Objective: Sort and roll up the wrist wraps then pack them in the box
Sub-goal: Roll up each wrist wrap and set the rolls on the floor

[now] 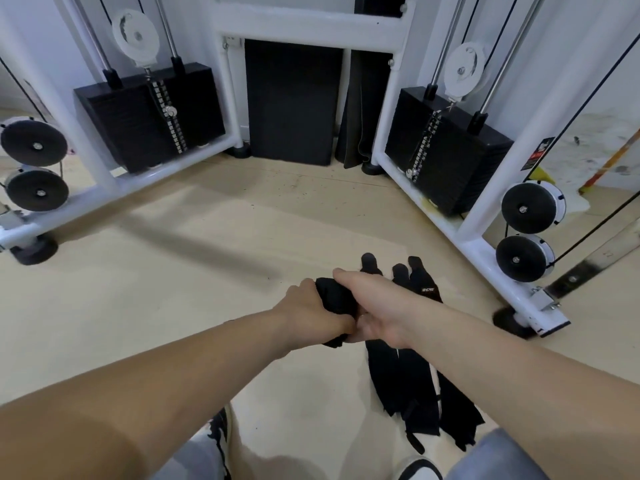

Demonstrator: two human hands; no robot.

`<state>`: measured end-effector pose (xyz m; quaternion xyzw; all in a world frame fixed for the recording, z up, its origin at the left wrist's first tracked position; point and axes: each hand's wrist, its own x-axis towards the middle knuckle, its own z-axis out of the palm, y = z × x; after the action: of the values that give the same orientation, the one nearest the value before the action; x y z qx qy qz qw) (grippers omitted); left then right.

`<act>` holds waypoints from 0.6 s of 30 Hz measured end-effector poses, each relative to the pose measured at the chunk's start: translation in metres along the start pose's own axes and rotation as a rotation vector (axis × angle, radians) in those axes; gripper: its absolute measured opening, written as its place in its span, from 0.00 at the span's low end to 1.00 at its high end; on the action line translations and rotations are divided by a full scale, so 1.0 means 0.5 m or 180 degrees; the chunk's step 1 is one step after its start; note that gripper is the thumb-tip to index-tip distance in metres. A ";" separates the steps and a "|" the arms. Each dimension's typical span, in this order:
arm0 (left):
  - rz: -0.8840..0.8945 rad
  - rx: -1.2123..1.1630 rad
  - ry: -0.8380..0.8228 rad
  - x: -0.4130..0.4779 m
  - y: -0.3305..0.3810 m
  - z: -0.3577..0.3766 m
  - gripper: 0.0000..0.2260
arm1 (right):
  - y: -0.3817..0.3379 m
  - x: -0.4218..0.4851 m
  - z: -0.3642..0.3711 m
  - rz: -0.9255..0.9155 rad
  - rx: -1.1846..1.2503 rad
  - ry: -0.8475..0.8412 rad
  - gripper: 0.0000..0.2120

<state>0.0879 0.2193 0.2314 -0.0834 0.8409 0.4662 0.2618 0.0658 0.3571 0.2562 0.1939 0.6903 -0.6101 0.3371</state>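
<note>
A black wrist wrap [334, 299] is bunched into a thick roll between both hands, above the beige floor. My left hand [313, 311] grips its left side and my right hand [375, 306] closes over its top and right side. Under my right forearm several flat black wrist wraps [408, 386] lie side by side on the floor, running away from me; one carries a small white label near its far end. No box is in view.
A white cable machine frame [460, 233] with two black weight stacks [152, 116] and pulleys rings the floor area ahead. A black pad [292, 98] leans against the back wall. My shoes [419, 469] and knees show at the bottom edge.
</note>
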 end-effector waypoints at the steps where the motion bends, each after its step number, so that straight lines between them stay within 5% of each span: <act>1: -0.0075 0.0062 0.0084 0.007 -0.013 0.005 0.29 | 0.010 0.005 0.007 0.0058 -0.0142 -0.0023 0.10; 6: -0.0298 -0.0174 -0.0182 0.046 -0.097 0.047 0.36 | 0.058 0.037 0.012 0.0179 -0.1648 0.0105 0.19; 10: -0.0571 -0.0242 -0.0065 0.089 -0.192 0.100 0.33 | 0.081 0.077 0.017 0.0283 -0.3114 -0.0525 0.21; 13: -0.0838 0.0016 0.0215 0.127 -0.245 0.107 0.31 | 0.072 0.132 0.052 0.0230 -0.3605 -0.0983 0.18; 18: -0.1172 -0.0238 0.0452 0.204 -0.322 0.099 0.39 | 0.099 0.274 0.084 -0.0059 -0.3881 -0.0768 0.19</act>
<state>0.0809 0.1823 0.0382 -0.2781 0.8099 0.4343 0.2795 0.0135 0.3052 0.1235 -0.1100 0.8732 -0.1266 0.4575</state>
